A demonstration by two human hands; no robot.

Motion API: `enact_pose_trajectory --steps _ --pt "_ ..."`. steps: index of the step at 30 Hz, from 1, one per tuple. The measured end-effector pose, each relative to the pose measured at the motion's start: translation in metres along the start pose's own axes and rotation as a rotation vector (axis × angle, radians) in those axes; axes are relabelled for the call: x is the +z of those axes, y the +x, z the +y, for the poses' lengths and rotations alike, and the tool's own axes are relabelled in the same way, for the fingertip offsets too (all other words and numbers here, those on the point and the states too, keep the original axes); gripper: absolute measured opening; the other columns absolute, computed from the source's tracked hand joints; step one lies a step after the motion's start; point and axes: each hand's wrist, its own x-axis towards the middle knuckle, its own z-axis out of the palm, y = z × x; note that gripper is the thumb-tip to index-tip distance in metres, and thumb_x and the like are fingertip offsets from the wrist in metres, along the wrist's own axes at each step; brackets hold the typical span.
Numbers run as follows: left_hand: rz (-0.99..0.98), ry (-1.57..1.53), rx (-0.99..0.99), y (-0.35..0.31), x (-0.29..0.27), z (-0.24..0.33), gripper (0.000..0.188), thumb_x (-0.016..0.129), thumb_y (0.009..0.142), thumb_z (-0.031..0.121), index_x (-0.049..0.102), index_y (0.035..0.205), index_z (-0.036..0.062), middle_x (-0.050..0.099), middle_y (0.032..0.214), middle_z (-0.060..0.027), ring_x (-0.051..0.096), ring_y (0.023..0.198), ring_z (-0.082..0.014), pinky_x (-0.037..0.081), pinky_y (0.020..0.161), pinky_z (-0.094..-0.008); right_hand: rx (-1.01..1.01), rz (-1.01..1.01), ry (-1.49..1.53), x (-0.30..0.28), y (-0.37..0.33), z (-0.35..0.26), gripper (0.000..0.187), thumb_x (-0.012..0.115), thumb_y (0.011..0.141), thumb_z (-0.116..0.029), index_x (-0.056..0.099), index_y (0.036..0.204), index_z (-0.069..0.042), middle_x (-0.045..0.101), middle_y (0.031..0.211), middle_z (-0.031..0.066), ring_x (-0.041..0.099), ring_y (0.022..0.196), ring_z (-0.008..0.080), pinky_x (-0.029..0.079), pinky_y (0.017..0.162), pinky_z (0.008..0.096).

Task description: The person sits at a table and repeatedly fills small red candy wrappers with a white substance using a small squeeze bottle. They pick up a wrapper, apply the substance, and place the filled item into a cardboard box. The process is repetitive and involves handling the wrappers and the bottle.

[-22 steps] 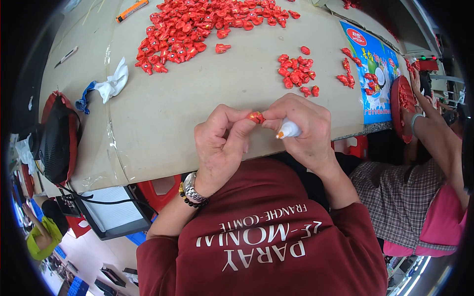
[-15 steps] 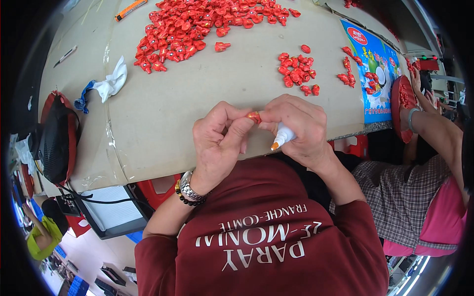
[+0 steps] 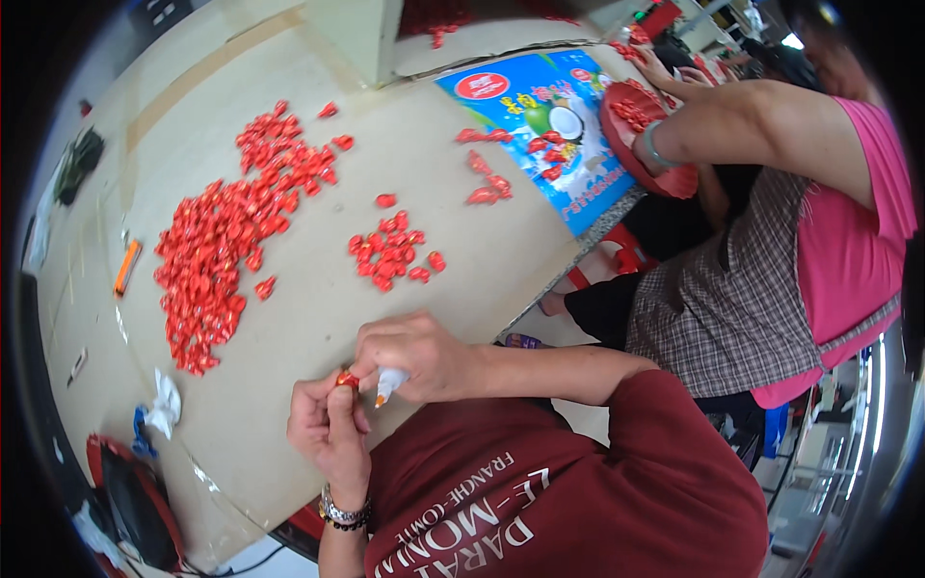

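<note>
My left hand (image 3: 326, 424) pinches a small shiny red piece (image 3: 347, 380) with golden marks between thumb and fingertips, close above the table's near edge. Beside it, my right hand (image 3: 416, 354) touches the same piece with its fingertips. Tucked in the curled fingers of that hand is a white marker (image 3: 389, 383), its orange tip pointing down and away from the piece. Farther off lies a small cluster of similar red pieces (image 3: 387, 252), and to its left spreads a large heap of red pieces (image 3: 217, 260).
An orange-bodied tool (image 3: 126, 268), a crumpled white cloth (image 3: 164, 405) and a dark bag (image 3: 133, 501) lie at the left. A blue printed sheet (image 3: 578, 197) with some red pieces covers the right edge. Next to it, another person's arm (image 3: 752, 125) reaches over a red bowl (image 3: 665, 181).
The whole view has swung toward the right, so the table appears turned and the other person shows more. Both hands still hold the red piece together, the marker staying in the right.
</note>
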Motion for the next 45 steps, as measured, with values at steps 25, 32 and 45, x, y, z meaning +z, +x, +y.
enact_pose_trajectory --steps 25,32,45 --pt "0.044 0.143 0.038 -0.003 0.012 0.004 0.014 0.057 0.094 0.012 0.053 0.091 -0.0011 0.059 0.076 -0.0070 0.039 0.049 -0.0038 0.030 0.045 -0.0175 0.067 0.010 0.052 -0.006 -0.001 0.003 0.016 0.071 0.071 0.002 0.056 0.075 -0.003 0.054 0.066 0.0046 0.056 0.058 0.0202 0.042 0.048 0.0328" --pt "0.047 0.178 0.045 -0.001 0.016 0.004 0.011 0.054 0.095 0.008 0.051 0.091 -0.0019 0.056 0.070 -0.0065 0.041 0.048 -0.0047 0.032 0.044 -0.0192 0.081 0.014 0.085 -0.011 0.000 0.003 0.017 0.071 0.070 0.002 0.056 0.077 -0.002 0.054 0.068 0.0043 0.057 0.059 0.0203 0.043 0.048 0.0322" --pt "0.070 0.217 0.036 -0.002 0.020 0.007 0.012 0.054 0.095 0.009 0.051 0.090 -0.0016 0.062 0.079 -0.0110 0.042 0.050 -0.0046 0.033 0.044 -0.0178 0.050 0.050 0.075 -0.012 -0.001 0.003 0.016 0.070 0.070 0.002 0.056 0.077 -0.002 0.053 0.067 0.0040 0.057 0.058 0.0196 0.043 0.047 0.0315"
